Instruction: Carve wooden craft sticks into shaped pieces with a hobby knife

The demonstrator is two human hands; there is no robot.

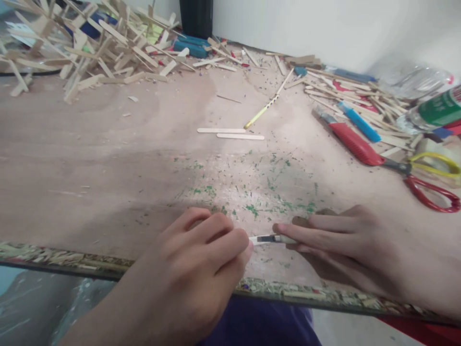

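Near the table's front edge my left hand (pixel 205 259) has its fingers pressed together on a small white piece (pixel 254 240), most of which the fingers hide. My right hand (pixel 338 240) is closed round a craft knife (pixel 273 238), whose blade end points left and meets the white piece. Green shavings (pixel 252 209) lie scattered on the wooden table (pixel 90 144) just beyond both hands. Farther back, two wooden sticks (pixel 221 130) lie side by side, with the tip of a yellow strip (pixel 261 114) at one of them.
A heap of joined sticks (pixel 108 48) stands at the back left beside a black container (pixel 196 18). On the right lie a red-handled cutter (pixel 355 143), scissors (pixel 432 185), a blue pen-like item (pixel 360 122), loose sticks and a green-labelled bottle (pixel 437 109).
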